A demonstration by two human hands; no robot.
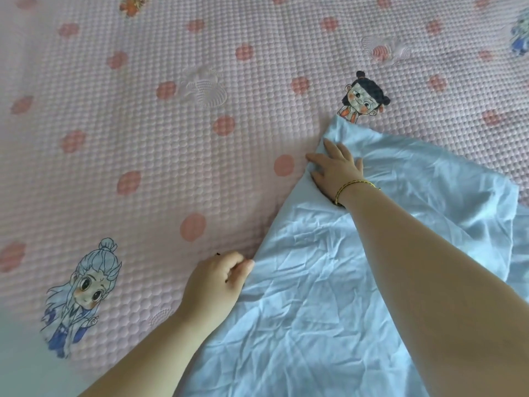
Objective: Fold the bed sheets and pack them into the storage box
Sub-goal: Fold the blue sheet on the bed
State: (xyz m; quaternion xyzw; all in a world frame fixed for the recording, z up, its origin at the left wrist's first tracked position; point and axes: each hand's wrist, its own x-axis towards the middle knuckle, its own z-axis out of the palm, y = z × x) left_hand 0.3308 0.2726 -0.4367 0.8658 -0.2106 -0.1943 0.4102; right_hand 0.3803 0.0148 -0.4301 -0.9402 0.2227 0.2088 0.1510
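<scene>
folding step: right hand (335, 171), fingers spread, presses the blue sheet (309, 316); left hand (218, 279) seemingly pinches its edge; next, align corners.

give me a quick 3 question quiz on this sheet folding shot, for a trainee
1. True or false: the right hand lies flat, fingers spread, on the blue sheet.
2. Which wrist wears the gold bracelet? A) left B) right C) neither
3. Fill in: the left hand pinches the sheet at its near ____, over the pink quilted bed cover.

Key: 1 true; 2 B; 3 edge
</scene>
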